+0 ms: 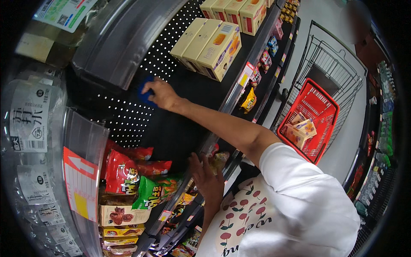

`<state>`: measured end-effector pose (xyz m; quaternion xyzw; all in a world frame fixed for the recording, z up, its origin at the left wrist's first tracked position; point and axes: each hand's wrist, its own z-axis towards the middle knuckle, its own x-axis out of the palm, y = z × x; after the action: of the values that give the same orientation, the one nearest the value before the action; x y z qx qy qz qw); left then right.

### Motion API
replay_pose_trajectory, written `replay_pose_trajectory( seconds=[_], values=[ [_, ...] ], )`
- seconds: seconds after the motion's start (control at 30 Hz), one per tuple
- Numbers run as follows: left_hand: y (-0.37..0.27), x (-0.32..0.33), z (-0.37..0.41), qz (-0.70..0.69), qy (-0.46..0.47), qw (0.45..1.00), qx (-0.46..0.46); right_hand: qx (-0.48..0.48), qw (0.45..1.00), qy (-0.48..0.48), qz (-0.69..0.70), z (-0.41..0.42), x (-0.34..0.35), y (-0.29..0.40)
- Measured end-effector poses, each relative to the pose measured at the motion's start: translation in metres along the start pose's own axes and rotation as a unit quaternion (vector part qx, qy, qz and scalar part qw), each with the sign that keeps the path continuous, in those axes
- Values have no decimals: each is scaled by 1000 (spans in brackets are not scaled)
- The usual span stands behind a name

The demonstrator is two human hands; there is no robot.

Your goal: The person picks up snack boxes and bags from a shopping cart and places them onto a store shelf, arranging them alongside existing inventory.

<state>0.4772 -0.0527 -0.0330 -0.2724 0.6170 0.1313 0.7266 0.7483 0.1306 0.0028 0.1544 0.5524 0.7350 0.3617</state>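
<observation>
My right hand (162, 94) reaches deep over the black shelf board (189, 122), its fingers closed on a blue cloth (146, 91). The cloth lies against the back of the shelf, by the perforated panel (125, 125), and the hand partly hides it. Nearer to me, my left hand (208, 180) is at the shelf's front edge with its fingers apart and no object in its grip. Above my right arm stand cream Franzzi biscuit boxes (210, 48). Red snack bags (122, 173) and a green snack bag (149, 192) lie to the left of my left hand.
A red shopping basket (322, 112) with several biscuit boxes (300, 130) sits on a wire shopping cart (340, 61) in the aisle. A clear shelf divider (83, 160) and plastic bottles (30, 119) border the left side. Small snack bags (249, 101) stand on a lower shelf.
</observation>
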Motion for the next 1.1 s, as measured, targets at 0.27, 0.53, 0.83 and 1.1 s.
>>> replay_pose_trajectory(
  seconds=[0.27, 0.53, 0.83, 1.1],
  values=[
    [3, 3, -1, -4, -14, 1000, 14, -292, 940, -175, 27, 35, 9, 109],
    [5, 4, -1, 3, -11, 1000, 21, -128, 978, 76, -143, -32, 32, -15],
    [6, 3, -6, 4, -10, 1000, 15, -227, 972, -59, -17, -10, 25, 95],
    [10, 5, -5, -8, -8, 1000, 2, -254, 964, 29, 69, 5, 75, 98]
  ],
)
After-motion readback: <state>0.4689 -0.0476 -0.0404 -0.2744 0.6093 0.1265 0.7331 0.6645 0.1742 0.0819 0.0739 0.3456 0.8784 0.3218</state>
